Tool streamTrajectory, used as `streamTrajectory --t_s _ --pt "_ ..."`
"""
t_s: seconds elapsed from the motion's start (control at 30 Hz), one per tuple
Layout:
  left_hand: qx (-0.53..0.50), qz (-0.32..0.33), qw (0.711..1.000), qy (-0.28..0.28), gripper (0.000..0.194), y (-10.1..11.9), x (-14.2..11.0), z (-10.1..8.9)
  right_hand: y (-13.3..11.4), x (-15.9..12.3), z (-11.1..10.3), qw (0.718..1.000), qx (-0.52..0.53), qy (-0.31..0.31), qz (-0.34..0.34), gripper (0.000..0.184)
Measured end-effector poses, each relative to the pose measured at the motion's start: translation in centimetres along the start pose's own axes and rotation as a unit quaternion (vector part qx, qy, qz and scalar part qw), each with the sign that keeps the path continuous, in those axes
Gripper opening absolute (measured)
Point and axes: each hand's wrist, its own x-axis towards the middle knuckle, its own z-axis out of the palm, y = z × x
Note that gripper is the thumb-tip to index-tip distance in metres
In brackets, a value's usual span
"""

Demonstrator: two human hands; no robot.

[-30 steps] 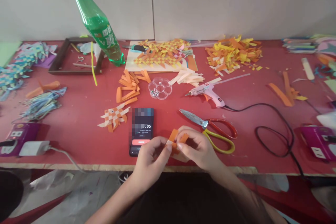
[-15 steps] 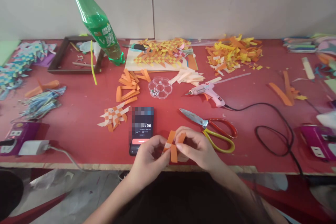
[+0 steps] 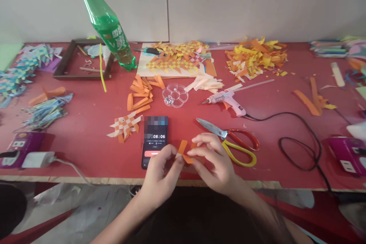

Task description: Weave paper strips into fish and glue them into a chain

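Note:
Near the front edge of the red table (image 3: 85,122), my left hand (image 3: 162,177) and my right hand (image 3: 214,164) meet over a small piece made of orange and cream paper strips (image 3: 183,151). My left thumb and fingers pinch its left side. My right fingertips pinch its right end, with the other fingers spread above. A phone (image 3: 155,141) showing a timer lies just left of the piece. Scissors (image 3: 231,139) with red and yellow handles lie just right of my right hand.
A woven orange-and-white paper piece (image 3: 124,126), loose orange strips (image 3: 141,95), a clear bead box (image 3: 175,95) and a pink glue gun (image 3: 227,101) with its black cord (image 3: 300,137) lie behind. A green bottle (image 3: 107,26), wooden frame (image 3: 82,61), strip piles (image 3: 254,59) and power strips (image 3: 20,148) surround them.
The paper piece has been turned in my fingers and an orange strip now points up and left. My right fingers have spread out above it. The phone timer has advanced.

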Motion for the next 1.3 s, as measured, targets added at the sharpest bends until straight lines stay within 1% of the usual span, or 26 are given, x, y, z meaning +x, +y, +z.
streamTrajectory --t_s 0.13,0.2,0.3,0.4,0.47,0.57,0.7,0.8,0.87,0.9,0.97,1.0,1.03,1.07,1.1,1.17,1.23,1.3 --pt "0.037 0.018 0.999 -0.006 0.025 0.4 0.0 0.0 0.1 -0.1 0.0 1.000 -0.004 0.000 -0.001 0.023" --pt "0.057 0.021 0.998 -0.004 0.024 0.4 0.0 0.1 0.0 -0.1 0.0 1.000 -0.014 -0.007 -0.008 0.026" --pt "0.066 0.006 0.998 0.005 0.025 0.2 0.2 0.2 0.0 0.0 0.2 0.999 -0.032 0.000 -0.024 0.029" --pt "0.053 -0.006 0.999 0.006 0.027 0.1 0.3 0.1 0.1 0.3 0.3 0.998 -0.047 0.011 -0.031 0.023" --pt "0.049 -0.003 0.999 0.001 0.028 0.2 0.4 0.1 0.3 0.5 0.3 0.998 -0.048 0.018 -0.020 0.016" --pt "0.059 0.006 0.998 -0.008 0.028 0.5 0.5 0.1 0.4 0.7 0.2 0.999 -0.037 0.037 -0.003 0.015" --pt "0.073 0.006 0.997 -0.018 0.021 0.5 0.7 0.2 0.3 0.8 0.4 0.998 -0.009 0.057 0.034 0.010" --pt "0.035 -0.004 0.999 -0.039 0.021 0.0 1.0 0.3 0.3 0.6 0.4 0.996 0.030 0.048 0.074 0.008" --pt "-0.039 -0.036 0.997 -0.056 0.026 -0.3 1.2 0.4 0.6 0.5 -0.1 0.993 0.050 0.047 0.100 0.008" --pt "-0.077 -0.054 0.994 -0.055 0.027 -0.3 1.3 0.4 0.9 0.3 -0.5 0.991 0.049 0.054 0.112 0.011" --pt "-0.130 -0.074 0.988 -0.038 0.029 -0.3 1.3 0.3 1.6 -0.1 -1.9 0.988 0.007 0.070 0.136 0.020" --pt "-0.142 -0.076 0.987 -0.023 0.030 -0.2 1.4 0.2 2.1 -0.4 -2.7 0.985 -0.047 0.074 0.151 0.022" --pt "-0.145 -0.075 0.986 -0.011 0.030 -0.1 1.4 0.2 2.7 -0.8 -3.7 0.977 -0.118 0.064 0.164 0.022" --pt "-0.146 -0.073 0.987 -0.001 0.029 -0.1 1.5 0.1 3.3 -1.3 -4.7 0.966 -0.193 0.057 0.161 0.020" --pt "-0.147 -0.072 0.986 0.005 0.029 0.0 1.6 0.0 3.9 -1.8 -5.7 0.950 -0.269 0.051 0.153 0.019" --pt "-0.154 -0.073 0.985 0.015 0.028 0.1 1.9 -0.1 5.2 -3.1 -7.5 0.920 -0.359 0.012 0.154 0.026" --pt "-0.162 -0.073 0.984 0.022 0.029 0.1 2.1 -0.1 6.2 -4.2 -8.6 0.917 -0.370 -0.036 0.144 0.032" --pt "-0.171 -0.070 0.982 0.029 0.029 0.1 2.3 -0.1 6.8 -5.0 -9.0 0.920 -0.359 -0.078 0.138 0.038"
